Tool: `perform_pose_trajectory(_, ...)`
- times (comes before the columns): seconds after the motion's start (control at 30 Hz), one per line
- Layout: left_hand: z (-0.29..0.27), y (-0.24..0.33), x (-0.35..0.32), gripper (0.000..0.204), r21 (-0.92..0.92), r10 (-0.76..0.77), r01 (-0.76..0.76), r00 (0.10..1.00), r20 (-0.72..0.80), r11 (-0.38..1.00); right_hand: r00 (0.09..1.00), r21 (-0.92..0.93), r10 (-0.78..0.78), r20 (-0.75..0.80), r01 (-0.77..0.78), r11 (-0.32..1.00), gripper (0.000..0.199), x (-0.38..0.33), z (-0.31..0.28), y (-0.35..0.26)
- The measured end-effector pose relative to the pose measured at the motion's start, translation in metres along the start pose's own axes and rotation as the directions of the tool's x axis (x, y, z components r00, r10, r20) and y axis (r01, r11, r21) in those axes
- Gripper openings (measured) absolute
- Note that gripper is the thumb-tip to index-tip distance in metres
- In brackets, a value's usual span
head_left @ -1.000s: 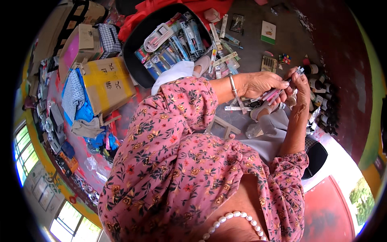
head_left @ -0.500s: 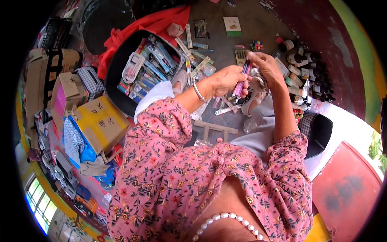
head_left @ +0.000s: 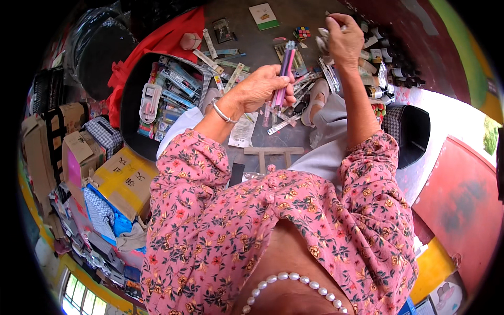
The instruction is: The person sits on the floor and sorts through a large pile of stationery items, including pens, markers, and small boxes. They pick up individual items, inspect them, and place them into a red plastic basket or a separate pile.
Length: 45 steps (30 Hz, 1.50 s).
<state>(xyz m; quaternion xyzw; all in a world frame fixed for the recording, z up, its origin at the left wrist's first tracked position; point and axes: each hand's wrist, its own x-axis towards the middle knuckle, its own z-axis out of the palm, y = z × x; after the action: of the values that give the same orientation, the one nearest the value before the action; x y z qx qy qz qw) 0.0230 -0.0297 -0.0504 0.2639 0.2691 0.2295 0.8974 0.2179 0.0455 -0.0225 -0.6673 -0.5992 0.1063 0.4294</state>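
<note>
My left hand (head_left: pixel 265 86) is closed around a small bundle of slim purple and pink pens (head_left: pixel 285 73), held upright in front of me. Their upper ends stick out above the fingers. Farther away and to the right is my raised right hand (head_left: pixel 344 39), its fingers curled around a crumpled whitish piece (head_left: pixel 323 42); whether it is cloth or wrapping I cannot tell. Below the hands, packaged pens and loose sticks (head_left: pixel 281 126) lie scattered on the floor between my feet. A colourful puzzle cube (head_left: pixel 302 33) sits just left of the right hand.
At the left stands a black bin (head_left: pixel 128 123) full of packaged stationery, beside red cloth (head_left: pixel 142 58). Farther left is a yellow-taped cardboard box (head_left: pixel 126 181). Dark-capped bottles (head_left: pixel 391 55) cluster at the right, near another black bin (head_left: pixel 417 136). A notebook (head_left: pixel 264 17) lies at the back.
My right hand has left the pens and moved up and away with the crumpled piece. My left hand keeps the pens, now more upright and farther left in view. The whole view has shifted.
</note>
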Motion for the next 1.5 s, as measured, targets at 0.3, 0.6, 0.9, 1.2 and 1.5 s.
perform_pose_trajectory(0.3,-0.001,0.006,-0.001,0.017,-0.023,0.017,-0.017,1.0,0.002,1.0,0.647,0.231,0.287,0.706,-0.594,0.77,0.038,-0.012,-0.001,-0.028)
perform_pose_trajectory(0.6,-0.003,0.003,0.0,0.021,0.016,0.017,-0.017,1.0,-0.02,1.0,0.419,0.18,0.088,0.904,-0.559,0.81,0.031,-0.019,0.004,-0.025)
perform_pose_trajectory(0.9,-0.016,0.013,0.001,0.021,0.158,0.116,-0.1,0.989,-0.097,0.982,0.583,0.122,0.2,0.788,-0.465,0.877,0.025,-0.028,0.009,-0.048)
perform_pose_trajectory(1.2,-0.011,0.024,-0.007,0.018,0.105,0.077,-0.063,0.988,-0.134,0.992,0.429,0.137,0.273,0.861,-0.713,0.688,0.012,-0.031,0.016,-0.039)
perform_pose_trajectory(1.5,-0.029,0.025,-0.003,0.02,0.029,0.121,-0.117,0.949,-0.291,0.993,0.529,0.283,0.239,0.815,-0.722,0.632,0.006,-0.023,0.004,-0.043)
